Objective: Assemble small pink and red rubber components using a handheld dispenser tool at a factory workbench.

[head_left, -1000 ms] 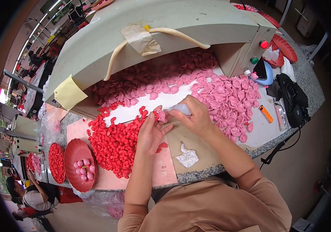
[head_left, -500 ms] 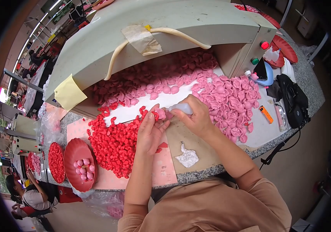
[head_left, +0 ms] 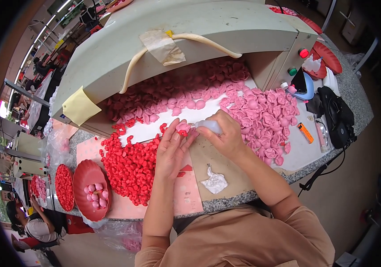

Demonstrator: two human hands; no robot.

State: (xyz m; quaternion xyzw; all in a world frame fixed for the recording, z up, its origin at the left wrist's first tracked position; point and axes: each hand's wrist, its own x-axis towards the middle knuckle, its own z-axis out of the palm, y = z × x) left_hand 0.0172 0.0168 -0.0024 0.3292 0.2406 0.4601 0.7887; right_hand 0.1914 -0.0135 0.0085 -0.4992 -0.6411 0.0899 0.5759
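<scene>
At bench (head_left: 226, 202) centre, head view: I see left hand (head_left: 172, 149) with grip pinched on small pink flower piece (head_left: 183, 128), held just above white sheet (head_left: 164, 127). Right hand (head_left: 226, 135) with grip wrapped round small white bottle (head_left: 208, 126), its end touching flower piece. Red petal heap (head_left: 130, 162) just left of left hand; pink petal heap (head_left: 266, 118) right of right hand. Red dish (head_left: 88, 178) with pink buds near bench's left edge. Crumpled white tissue (head_left: 214, 181) on brown paper below hands.

Speckled stone counter (head_left: 244, 202), glossy red plate (head_left: 84, 175)
</scene>
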